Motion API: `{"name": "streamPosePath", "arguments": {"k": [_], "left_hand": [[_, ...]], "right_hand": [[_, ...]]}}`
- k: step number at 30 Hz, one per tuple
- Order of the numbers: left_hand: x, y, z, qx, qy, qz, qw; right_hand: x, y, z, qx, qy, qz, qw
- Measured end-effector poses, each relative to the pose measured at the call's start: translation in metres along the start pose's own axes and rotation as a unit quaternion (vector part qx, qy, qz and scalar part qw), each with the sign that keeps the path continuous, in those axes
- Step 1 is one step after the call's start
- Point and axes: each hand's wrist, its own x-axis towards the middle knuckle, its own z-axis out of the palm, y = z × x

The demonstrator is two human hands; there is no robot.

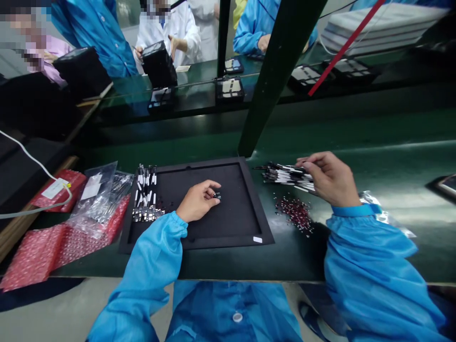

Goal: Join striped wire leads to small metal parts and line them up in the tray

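Observation:
Over a black foam tray, my left hand pinches a small dark, shiny piece between thumb and fingers; its kind is too small to make out. My right hand is closed at the right end of a pile of thin black-and-white strips, its fingertips pressed together on or just above them. Whether a strip is in that pinch I cannot tell. Similar strips and shiny silver pieces lie in rows along the tray's left side. Tiny reddish bits are scattered below the pile.
Red bubble wrap and clear plastic bags lie left of the tray. A slanted dark green post rises behind it. Black trays stand on the back ledge, where co-workers handle black boxes. Another clear bag lies by my right wrist.

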Motion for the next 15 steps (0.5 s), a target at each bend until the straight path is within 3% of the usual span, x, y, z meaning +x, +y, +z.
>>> {"name": "streamPosePath", "arguments": {"k": [5,9,15], "left_hand": [[-0.001,0.008,-0.001,-0.087,-0.003,-0.006,0.996],[-0.002,0.011,0.000,-0.103,0.050,-0.015,0.993],[0.000,0.010,0.003,-0.149,0.079,-0.021,0.986]], "right_hand": [[-0.002,-0.021,0.004,0.109,0.096,0.019,0.989],[-0.005,-0.034,0.011,0.056,0.102,0.023,0.993],[-0.020,-0.058,0.024,0.000,0.084,-0.027,0.996]]}}
